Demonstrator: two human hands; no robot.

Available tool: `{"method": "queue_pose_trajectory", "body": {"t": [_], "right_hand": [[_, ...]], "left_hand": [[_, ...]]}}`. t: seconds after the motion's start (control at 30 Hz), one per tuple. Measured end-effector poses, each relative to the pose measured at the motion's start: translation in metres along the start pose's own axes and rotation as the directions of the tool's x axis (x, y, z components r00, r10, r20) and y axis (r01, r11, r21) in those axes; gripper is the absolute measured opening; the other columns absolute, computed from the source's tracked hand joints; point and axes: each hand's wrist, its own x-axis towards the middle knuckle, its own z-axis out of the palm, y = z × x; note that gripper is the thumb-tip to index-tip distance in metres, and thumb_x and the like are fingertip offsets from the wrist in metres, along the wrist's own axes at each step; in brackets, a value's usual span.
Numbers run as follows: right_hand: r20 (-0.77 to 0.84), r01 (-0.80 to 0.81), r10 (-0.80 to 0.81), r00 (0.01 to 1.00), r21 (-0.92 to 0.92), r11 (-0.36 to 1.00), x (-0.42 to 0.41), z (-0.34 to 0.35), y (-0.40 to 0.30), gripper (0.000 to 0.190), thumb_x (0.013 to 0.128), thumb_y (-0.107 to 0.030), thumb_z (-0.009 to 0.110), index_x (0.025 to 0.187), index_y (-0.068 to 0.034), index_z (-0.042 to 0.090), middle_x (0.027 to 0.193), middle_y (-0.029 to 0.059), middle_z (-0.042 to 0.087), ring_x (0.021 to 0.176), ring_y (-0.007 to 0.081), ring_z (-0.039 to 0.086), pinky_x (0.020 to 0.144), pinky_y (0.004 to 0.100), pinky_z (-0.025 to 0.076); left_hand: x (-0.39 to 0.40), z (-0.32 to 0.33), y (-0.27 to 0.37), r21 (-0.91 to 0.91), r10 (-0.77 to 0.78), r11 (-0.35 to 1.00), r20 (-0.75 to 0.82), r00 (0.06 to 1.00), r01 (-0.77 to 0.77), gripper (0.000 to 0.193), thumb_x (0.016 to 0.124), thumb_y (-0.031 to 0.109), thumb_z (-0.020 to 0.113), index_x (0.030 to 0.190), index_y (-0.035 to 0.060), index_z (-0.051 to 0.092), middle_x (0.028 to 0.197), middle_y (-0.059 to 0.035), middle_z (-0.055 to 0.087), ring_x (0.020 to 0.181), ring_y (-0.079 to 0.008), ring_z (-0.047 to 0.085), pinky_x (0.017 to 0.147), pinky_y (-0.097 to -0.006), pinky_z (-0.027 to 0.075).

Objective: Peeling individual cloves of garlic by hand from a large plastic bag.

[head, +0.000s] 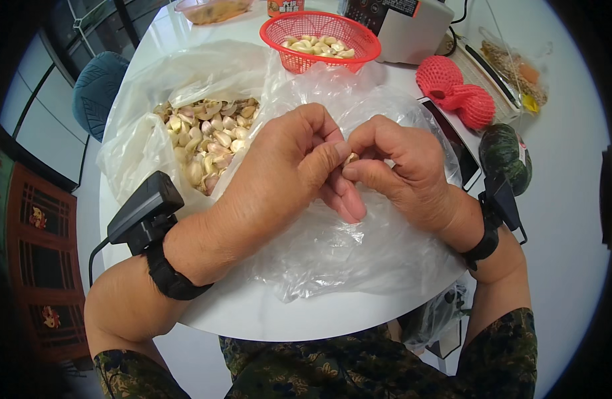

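Between my fingertips is a garlic clove, mostly hidden by the fingers. My left hand pinches it from the left, and my right hand grips it from the other side with thumb and forefinger. Both hands are above a clear plastic bag spread on the white table. Left of them, an opened whitish plastic bag holds many unpeeled garlic cloves. Beyond my hands stands a red plastic colander with peeled garlic cloves inside.
A grey-white appliance stands at the back right. Nearby lie red foam-netted items, a phone partly under plastic and a dark green squash. A plastic container sits at the back left. The rounded table edge is near my body.
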Motion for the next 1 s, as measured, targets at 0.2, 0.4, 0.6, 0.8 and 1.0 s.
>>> {"method": "queue_pose_trajectory", "body": {"t": [0.2,0.4,0.6,0.8,1.0], "right_hand": [[0.02,-0.051,0.053,0.998,-0.096,0.994,-0.003,0.001,-0.004,0.013,0.082,-0.011,0.063,0.084,-0.004,0.053,0.067,0.0112,0.058,0.06,0.023,0.06,0.055,0.03,0.047],[0.069,-0.166,0.162,0.984,0.061,0.984,-0.002,-0.001,-0.005,0.013,0.083,-0.012,0.062,0.087,-0.004,0.053,0.067,0.0115,0.058,0.06,0.0239,0.06,0.055,0.0301,0.047],[0.037,-0.083,0.082,0.996,0.026,0.996,-0.001,-0.002,-0.005,0.011,0.084,-0.012,0.061,0.086,-0.003,0.054,0.068,0.0109,0.059,0.06,0.0237,0.06,0.055,0.0305,0.047],[0.039,0.001,0.0,0.999,-0.016,1.0,0.0,-0.002,-0.003,0.011,0.084,-0.01,0.06,0.083,-0.002,0.053,0.07,0.01,0.059,0.062,0.0208,0.061,0.056,0.0291,0.047],[0.032,-0.048,0.046,0.998,0.055,0.997,-0.001,-0.006,-0.008,0.01,0.085,-0.008,0.06,0.083,-0.002,0.053,0.07,0.0078,0.058,0.063,0.0158,0.06,0.055,0.0262,0.046]], "left_hand": [[0.001,-0.002,0.001,0.047,-0.007,0.999,0.001,1.0,0.007,0.012,0.094,0.012,0.05,0.089,0.0017,0.048,0.076,-0.0077,0.061,0.064,-0.0194,0.067,0.063,-0.027,0.056],[0.003,-0.002,-0.001,0.046,-0.016,0.999,-0.048,0.999,0.018,0.013,0.092,0.012,0.053,0.087,0.0004,0.049,0.076,-0.0098,0.062,0.063,-0.0192,0.067,0.059,-0.0253,0.056],[0.0,0.0,0.006,0.049,-0.001,0.999,-0.068,0.998,0.004,0.014,0.092,0.011,0.054,0.085,-0.0011,0.05,0.076,-0.0115,0.063,0.063,-0.0198,0.067,0.058,-0.0248,0.055],[-0.001,-0.002,0.009,0.039,-0.048,0.998,-0.049,0.998,0.05,0.014,0.091,0.011,0.054,0.085,-0.0013,0.051,0.074,-0.0115,0.063,0.063,-0.02,0.067,0.058,-0.0237,0.054],[0.0,-0.004,0.008,-0.169,0.006,0.986,0.018,1.0,-0.003,0.012,0.09,0.01,0.053,0.084,-0.0006,0.051,0.075,-0.013,0.064,0.066,-0.0215,0.068,0.061,-0.0247,0.055]]}}
